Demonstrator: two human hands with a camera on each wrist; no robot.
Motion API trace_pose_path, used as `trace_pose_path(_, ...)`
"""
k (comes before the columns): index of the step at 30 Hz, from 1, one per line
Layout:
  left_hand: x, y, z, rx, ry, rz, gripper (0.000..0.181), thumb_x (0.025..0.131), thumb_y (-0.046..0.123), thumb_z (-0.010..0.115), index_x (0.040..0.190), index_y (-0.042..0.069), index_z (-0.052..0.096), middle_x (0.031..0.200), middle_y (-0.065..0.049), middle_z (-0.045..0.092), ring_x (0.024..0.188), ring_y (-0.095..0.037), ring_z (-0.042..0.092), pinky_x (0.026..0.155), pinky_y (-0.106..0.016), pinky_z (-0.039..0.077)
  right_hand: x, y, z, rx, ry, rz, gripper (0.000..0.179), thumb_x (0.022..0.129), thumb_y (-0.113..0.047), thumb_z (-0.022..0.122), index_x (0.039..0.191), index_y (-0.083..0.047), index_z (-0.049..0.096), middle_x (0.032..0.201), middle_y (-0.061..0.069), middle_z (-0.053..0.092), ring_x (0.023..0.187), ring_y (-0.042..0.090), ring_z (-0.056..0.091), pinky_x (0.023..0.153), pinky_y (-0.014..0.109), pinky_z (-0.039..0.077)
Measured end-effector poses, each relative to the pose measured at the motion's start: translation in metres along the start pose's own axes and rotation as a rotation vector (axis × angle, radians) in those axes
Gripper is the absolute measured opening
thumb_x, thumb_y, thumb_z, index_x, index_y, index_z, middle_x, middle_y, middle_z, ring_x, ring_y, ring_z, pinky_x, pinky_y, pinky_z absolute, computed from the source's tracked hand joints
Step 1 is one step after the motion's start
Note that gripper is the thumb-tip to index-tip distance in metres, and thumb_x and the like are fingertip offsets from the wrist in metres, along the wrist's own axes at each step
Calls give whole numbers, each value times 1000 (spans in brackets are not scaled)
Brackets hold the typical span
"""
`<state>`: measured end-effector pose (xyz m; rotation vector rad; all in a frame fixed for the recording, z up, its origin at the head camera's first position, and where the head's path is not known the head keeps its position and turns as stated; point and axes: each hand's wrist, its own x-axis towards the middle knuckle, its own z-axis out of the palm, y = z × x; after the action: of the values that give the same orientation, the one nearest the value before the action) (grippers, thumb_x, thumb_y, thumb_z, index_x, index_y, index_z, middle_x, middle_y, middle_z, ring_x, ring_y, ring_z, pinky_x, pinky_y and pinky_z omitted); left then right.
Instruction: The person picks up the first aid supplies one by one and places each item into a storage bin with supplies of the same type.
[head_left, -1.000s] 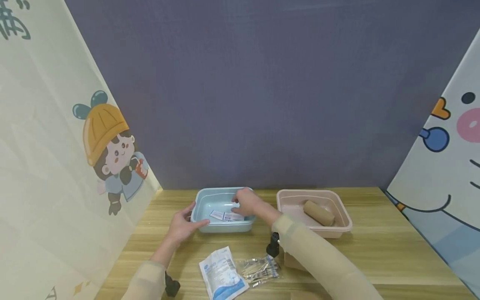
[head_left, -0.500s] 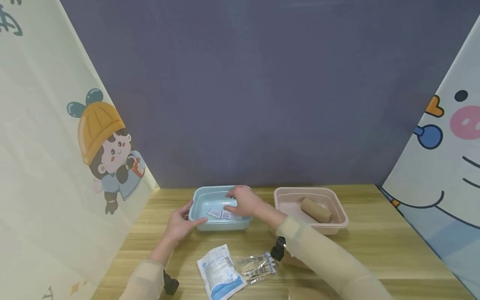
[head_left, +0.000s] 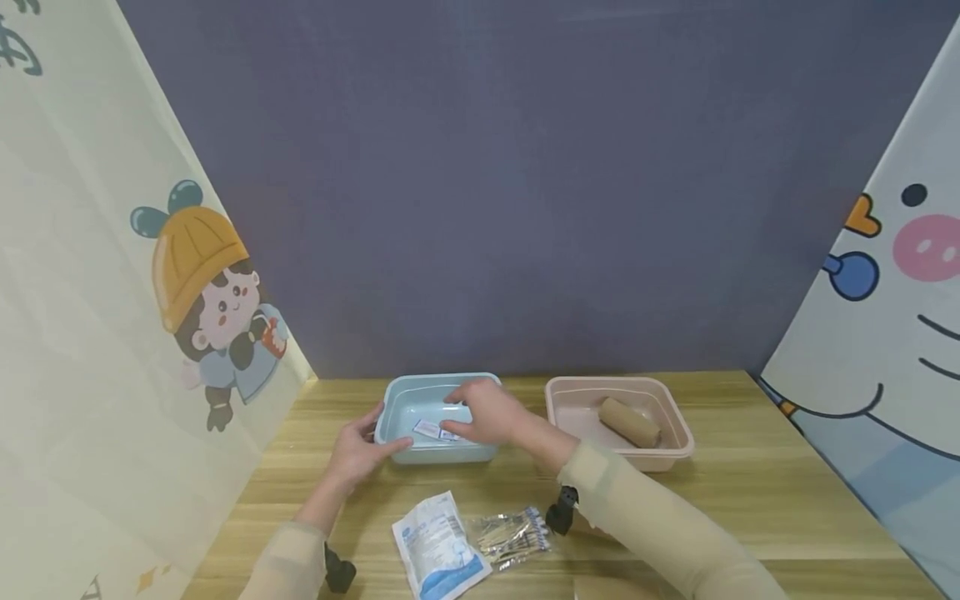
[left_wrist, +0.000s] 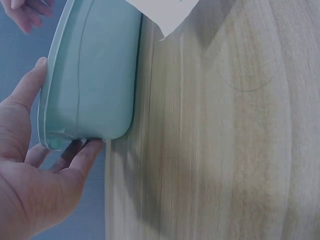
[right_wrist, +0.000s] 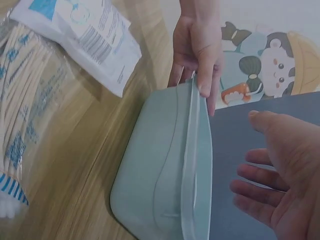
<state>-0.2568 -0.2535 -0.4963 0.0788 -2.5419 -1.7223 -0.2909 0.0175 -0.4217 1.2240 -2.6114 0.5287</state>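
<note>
Light-blue rectangular plastic tub (head_left: 444, 453), set on a wood-grain table (head_left: 765, 517) L of a pink rectangular plastic tub (head_left: 652, 461), is gripped at its near L corner by the L hand (head_left: 357, 451), w/ thumb on rim and fingers against the end wall. Above it the R hand (head_left: 492, 414) is held w/ fingers loosely spread, nothing grasped, while flat white printed packets (head_left: 429, 429) are partly hidden beneath. Tub could be tipped or slid, it is judged, if that one corner is pressed too hard, and packets scattered if brushed by R fingertips.
</note>
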Motion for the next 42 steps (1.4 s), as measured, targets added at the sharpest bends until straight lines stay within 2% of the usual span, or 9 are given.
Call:
trace_pose_path(6, 0, 1, -1, -1, 4, -3, 98, 82, 21, 94, 162, 3, 40, 156, -30, 52, 131, -47, 64, 88, -25, 64, -2, -9, -6, -22, 10, -17, 41, 97, -38, 77, 121, -4, 79, 115, 9, 82, 108, 21, 78, 96, 35, 64)
trace_pose_path(13, -1, 2, -1, 8, 9, -4, 98, 82, 20, 94, 162, 2, 41, 153, -32, 55, 128, -47, 66, 86, -28, 65, -6, -15, -8, -9, -4, -2, 43, 97, -40, 77, 123, -6, 79, 115, 7, 81, 105, 19, 76, 91, 32, 64)
trace_pose_path(19, 0, 2, 1, 3, 8, 4, 97, 82, 18, 94, 161, 0, 41, 149, -34, 58, 127, -47, 66, 85, -26, 65, -12, -22, -8, 11, 9, -32, 41, 96, -37, 78, 122, -5, 79, 114, 7, 82, 106, 19, 76, 94, 33, 64)
trace_pose_path(26, -1, 3, 0, -1, 3, -3, 98, 82, 20, 94, 162, 2, 40, 151, -32, 57, 128, -46, 66, 86, -26, 64, -19, -31, -8, 9, -2, -69, 38, 96, -36, 79, 121, -8, 80, 107, 3, 81, 95, 13, 74, 85, 22, 62)
trace_pose_path(33, -1, 1, -1, -7, -5, 4, 97, 83, 19, 93, 162, 1, 39, 152, -32, 56, 131, -47, 65, 92, -31, 65, -27, -43, -10, 34, -36, -53, 37, 97, -37, 78, 121, -9, 79, 112, 4, 81, 103, 15, 76, 93, 26, 63)
trace_pose_path(39, -2, 0, -1, -1, -3, 10, 97, 83, 20, 94, 162, 1, 41, 149, -32, 58, 129, -46, 66, 87, -25, 64, -32, -50, -8, 35, -70, -70, 38, 98, -38, 77, 122, -9, 79, 113, 4, 81, 105, 16, 77, 95, 26, 62)
trace_pose_path(42, -2, 1, -1, -11, -8, 14, 97, 82, 19, 94, 161, 1, 41, 147, -34, 59, 127, -47, 67, 86, -26, 64, -35, -53, -6, 36, -93, -71, 38, 98, -39, 76, 123, -10, 79, 114, 3, 80, 104, 14, 76, 94, 23, 62)
